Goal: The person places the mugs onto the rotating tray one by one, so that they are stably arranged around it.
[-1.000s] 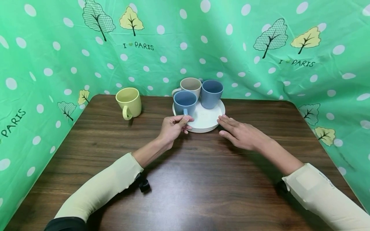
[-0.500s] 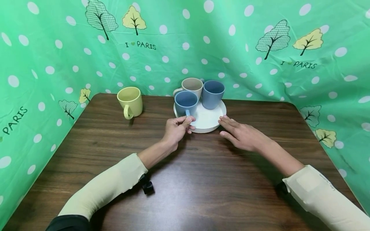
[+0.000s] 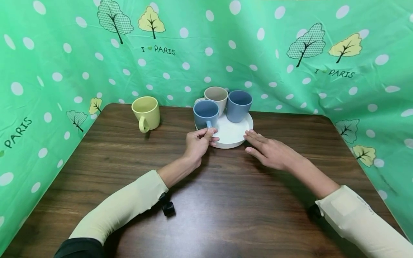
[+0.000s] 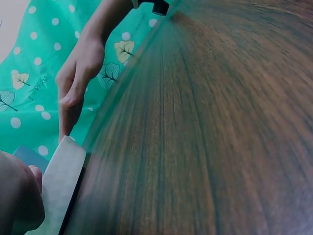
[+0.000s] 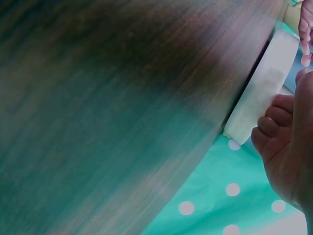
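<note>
My left hand (image 3: 197, 145) pinches the handle of a blue mug (image 3: 205, 114) at the left side of a round white tray (image 3: 230, 135). Whether that mug's base touches the tray is hidden. Behind it on the tray stand a beige mug (image 3: 217, 96) and a second blue mug (image 3: 239, 106), both upright. My right hand (image 3: 269, 149) has its fingers straight, the fingertips resting on the tray's front right rim. In the right wrist view the tray wall (image 5: 264, 88) shows beside the right hand's fingers (image 5: 279, 116).
A yellow mug (image 3: 146, 114) stands upright at the back left of the brown wooden table (image 3: 226, 200), its handle toward me. A green dotted curtain (image 3: 206, 46) hangs behind the table and along both sides.
The left hand's blue mug has shifted slightly up and to the left relative to the tray and the other mugs. The right hand has stayed at the tray rim.
</note>
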The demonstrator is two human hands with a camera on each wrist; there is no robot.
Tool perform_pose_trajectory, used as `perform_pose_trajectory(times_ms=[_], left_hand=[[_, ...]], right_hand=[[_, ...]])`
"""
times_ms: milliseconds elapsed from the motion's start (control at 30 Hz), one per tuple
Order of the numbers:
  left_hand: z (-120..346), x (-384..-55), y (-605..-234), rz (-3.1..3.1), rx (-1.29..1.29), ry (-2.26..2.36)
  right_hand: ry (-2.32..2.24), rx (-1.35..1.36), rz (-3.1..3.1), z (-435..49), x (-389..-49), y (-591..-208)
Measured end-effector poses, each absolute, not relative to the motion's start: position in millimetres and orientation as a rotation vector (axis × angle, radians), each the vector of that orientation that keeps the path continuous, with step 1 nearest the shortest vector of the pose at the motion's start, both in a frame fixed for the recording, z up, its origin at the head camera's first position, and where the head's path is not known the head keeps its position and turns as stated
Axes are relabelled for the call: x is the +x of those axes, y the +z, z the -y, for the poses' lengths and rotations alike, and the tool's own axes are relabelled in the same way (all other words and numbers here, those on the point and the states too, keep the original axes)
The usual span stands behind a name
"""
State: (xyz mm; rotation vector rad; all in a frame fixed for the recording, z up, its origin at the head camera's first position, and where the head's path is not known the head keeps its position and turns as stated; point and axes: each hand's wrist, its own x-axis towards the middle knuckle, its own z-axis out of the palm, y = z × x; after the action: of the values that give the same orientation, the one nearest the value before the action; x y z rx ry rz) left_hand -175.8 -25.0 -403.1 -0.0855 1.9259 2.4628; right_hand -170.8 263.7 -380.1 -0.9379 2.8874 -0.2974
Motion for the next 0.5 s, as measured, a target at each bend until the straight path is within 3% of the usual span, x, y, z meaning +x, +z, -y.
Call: perform_pose_trajectory(times_ms=[500], left_hand=[[28.4,-173.6,-400.6,-1.971,-0.057,2.399]], right_hand=[[-0.312,-0.915,-2.881,-263.5,-169.9,-381.9]])
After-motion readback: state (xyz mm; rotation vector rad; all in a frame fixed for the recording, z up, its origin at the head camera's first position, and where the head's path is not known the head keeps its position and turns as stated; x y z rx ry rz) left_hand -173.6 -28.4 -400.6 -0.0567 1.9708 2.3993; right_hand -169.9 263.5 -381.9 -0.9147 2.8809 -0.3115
